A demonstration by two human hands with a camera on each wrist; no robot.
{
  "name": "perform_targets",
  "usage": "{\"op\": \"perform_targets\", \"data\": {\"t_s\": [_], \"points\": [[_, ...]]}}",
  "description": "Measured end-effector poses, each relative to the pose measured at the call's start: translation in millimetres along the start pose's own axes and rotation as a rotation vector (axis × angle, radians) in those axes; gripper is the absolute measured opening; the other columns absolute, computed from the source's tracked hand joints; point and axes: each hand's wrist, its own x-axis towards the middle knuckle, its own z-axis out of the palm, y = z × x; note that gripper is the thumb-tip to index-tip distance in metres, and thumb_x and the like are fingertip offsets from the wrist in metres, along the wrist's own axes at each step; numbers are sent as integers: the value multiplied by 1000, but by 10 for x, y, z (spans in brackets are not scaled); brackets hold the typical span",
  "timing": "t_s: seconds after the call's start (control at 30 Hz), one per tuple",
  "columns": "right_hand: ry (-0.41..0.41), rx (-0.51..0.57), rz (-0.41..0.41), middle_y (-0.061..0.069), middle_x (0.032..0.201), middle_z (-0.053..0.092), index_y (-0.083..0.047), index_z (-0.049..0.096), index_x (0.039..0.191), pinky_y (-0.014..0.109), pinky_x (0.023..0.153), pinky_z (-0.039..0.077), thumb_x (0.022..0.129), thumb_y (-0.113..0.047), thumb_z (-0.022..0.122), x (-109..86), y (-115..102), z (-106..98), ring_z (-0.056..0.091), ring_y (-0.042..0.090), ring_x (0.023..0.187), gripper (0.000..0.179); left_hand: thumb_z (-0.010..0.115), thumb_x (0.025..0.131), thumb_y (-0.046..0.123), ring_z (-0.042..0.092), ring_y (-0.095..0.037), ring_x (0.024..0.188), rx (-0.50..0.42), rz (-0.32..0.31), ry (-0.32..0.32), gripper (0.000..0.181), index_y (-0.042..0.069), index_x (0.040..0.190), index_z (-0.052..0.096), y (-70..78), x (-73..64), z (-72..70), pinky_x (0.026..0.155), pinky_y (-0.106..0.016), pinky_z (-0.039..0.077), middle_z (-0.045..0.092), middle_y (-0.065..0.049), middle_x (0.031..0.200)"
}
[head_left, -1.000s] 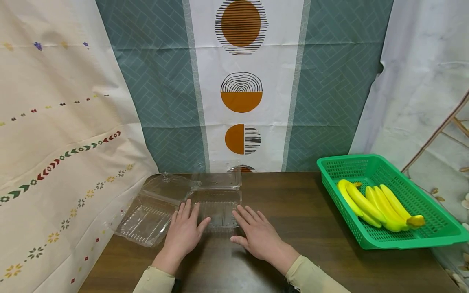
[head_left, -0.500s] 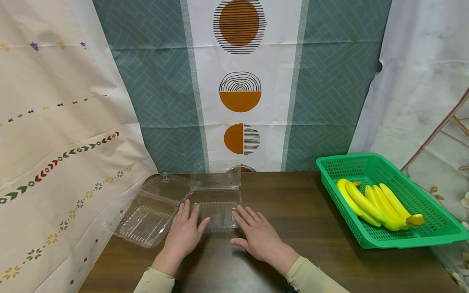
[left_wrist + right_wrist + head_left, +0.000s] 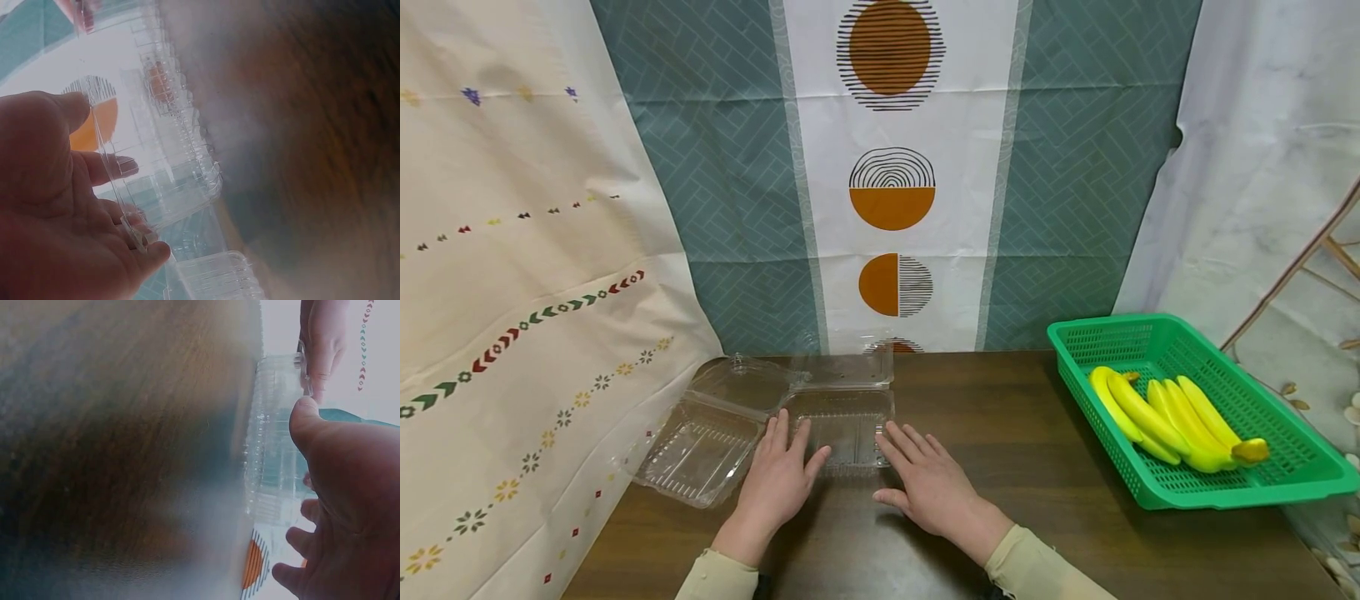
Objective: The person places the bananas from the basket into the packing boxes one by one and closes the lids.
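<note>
A clear plastic clamshell container stands with its lid up in the middle of the table. My left hand lies at its front left corner, fingers straight and slightly spread. At the front right corner, my right hand is likewise stretched out, its fingertips by the rim. The left wrist view has the fingers of the left hand against the container's clear wall. In the right wrist view, the right hand is beside the container with fingers apart. Another open clamshell container sits angled at the left.
On the right, a green plastic basket holds yellow bananas. The brown wooden table ends at a patterned curtain behind. A cream cloth hangs along the left side, close to the left container.
The head view has shifted very slightly. Both hands and the containers stay where they were.
</note>
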Motion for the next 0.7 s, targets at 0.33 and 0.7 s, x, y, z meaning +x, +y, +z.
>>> {"op": "perform_targets", "data": {"t_s": [0.33, 0.7], "points": [[5, 1, -7, 16, 178, 35, -11, 41, 171, 65, 123, 37, 107, -57, 66, -7, 21, 19, 37, 40, 160, 83, 64, 113, 44, 23, -59, 160, 7, 15, 14, 70, -4, 161, 51, 13, -16, 13, 126, -72, 26, 23, -41, 173], [0, 0, 13, 14, 178, 35, -12, 44, 170, 61, 126, 36, 108, -55, 67, -47, 27, -22, 37, 38, 161, 79, 62, 114, 44, 21, -58, 161, -9, 23, 15, 68, -3, 162, 51, 62, -37, 38, 126, -72, 27, 22, -41, 173]]}}
